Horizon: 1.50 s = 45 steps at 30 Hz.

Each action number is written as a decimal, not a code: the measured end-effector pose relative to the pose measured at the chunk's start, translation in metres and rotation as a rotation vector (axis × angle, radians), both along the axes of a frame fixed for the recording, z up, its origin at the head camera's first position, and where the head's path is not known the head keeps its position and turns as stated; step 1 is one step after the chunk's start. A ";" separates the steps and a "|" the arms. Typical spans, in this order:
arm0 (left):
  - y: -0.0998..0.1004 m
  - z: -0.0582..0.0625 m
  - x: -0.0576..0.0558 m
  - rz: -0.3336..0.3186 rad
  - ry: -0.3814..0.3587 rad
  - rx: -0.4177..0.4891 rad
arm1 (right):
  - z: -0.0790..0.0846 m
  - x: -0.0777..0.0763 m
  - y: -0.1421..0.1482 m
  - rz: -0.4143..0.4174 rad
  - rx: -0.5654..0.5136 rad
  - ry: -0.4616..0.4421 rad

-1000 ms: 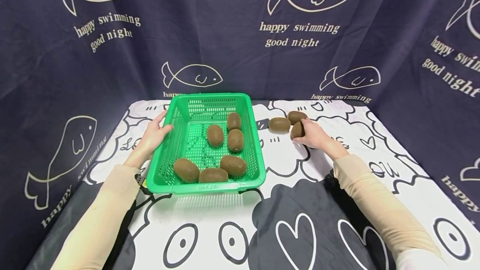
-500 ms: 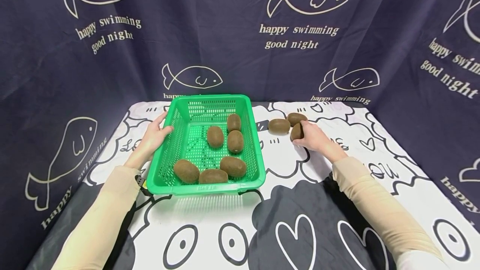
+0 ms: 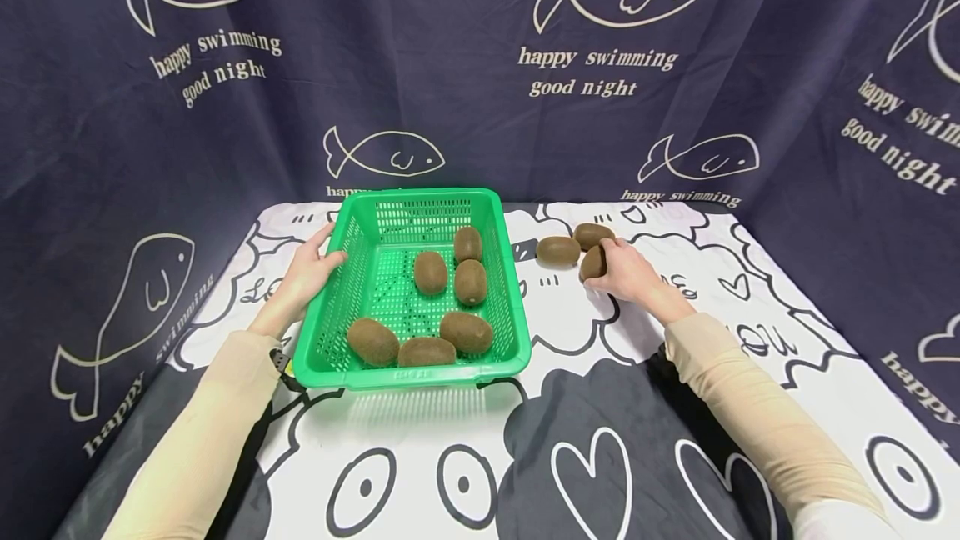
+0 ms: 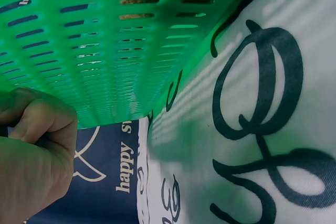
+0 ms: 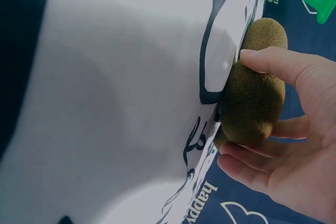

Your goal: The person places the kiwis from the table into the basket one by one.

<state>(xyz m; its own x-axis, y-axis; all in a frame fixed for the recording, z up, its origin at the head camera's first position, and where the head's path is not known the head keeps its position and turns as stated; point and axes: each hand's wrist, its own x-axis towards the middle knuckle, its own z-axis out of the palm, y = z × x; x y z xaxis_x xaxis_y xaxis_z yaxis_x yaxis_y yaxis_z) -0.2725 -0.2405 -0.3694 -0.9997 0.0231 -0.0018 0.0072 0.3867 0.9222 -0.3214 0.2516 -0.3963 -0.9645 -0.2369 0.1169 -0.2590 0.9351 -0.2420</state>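
Note:
A green plastic basket [image 3: 411, 377] stands on the table with several brown kiwis inside, one of them a kiwi [image 3: 431, 272] near its middle. My left hand [image 3: 303, 275] grips the basket's left rim, thumb inside; the left wrist view shows the curled fingers against the slotted wall [image 4: 105, 66]. To the right of the basket, my right hand [image 3: 632, 273] holds a kiwi [image 5: 252, 103] between thumb and fingers, low at the tabletop. Beside that fruit lie two more kiwis, one to the left [image 3: 558, 251] and one behind [image 3: 593, 235].
A white and dark grey cloth [image 3: 405, 448] with cartoon drawings covers the table. Behind and at both sides hangs a dark blue curtain [image 3: 480, 90] printed with fish and lettering. The basket's right rim [image 3: 517, 298] rises between its fruit and the kiwis outside.

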 end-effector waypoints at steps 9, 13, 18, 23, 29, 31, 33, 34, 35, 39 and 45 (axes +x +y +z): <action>0.001 0.000 0.000 0.004 0.000 0.002 | 0.005 0.002 -0.001 -0.005 -0.059 0.070; 0.000 0.000 0.000 0.006 0.003 0.004 | 0.010 0.004 -0.005 0.013 -0.100 0.116; 0.001 0.000 0.000 0.003 0.002 0.009 | 0.016 0.006 -0.009 0.041 -0.115 0.181; 0.001 -0.001 0.000 0.001 0.000 0.011 | 0.023 0.008 -0.014 0.083 -0.136 0.263; 0.001 0.002 0.001 -0.004 -0.007 0.023 | 0.038 0.013 -0.023 0.129 -0.166 0.330; 0.001 0.002 0.002 -0.003 -0.009 0.022 | 0.043 0.015 -0.025 0.136 -0.171 0.342; 0.001 0.003 0.002 -0.001 -0.009 0.016 | 0.046 0.016 -0.027 0.151 -0.175 0.360; 0.001 0.003 0.002 0.001 -0.010 0.013 | 0.047 0.017 -0.028 0.160 -0.172 0.372; 0.001 0.001 0.001 0.003 -0.006 0.006 | 0.047 0.017 -0.029 0.167 -0.169 0.381; 0.001 0.001 0.001 0.010 -0.006 -0.006 | 0.048 0.018 -0.031 0.183 -0.155 0.403; 0.001 0.001 0.000 0.011 0.000 -0.009 | 0.048 0.019 -0.032 0.183 -0.160 0.400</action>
<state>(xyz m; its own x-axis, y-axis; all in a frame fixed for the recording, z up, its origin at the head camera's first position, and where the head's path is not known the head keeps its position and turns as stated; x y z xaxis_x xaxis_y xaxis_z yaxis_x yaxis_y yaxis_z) -0.2725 -0.2398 -0.3686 -0.9999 0.0117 -0.0016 0.0031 0.3950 0.9187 -0.3026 0.2192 -0.3483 -0.7804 -0.3479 0.5196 -0.5187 0.8242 -0.2272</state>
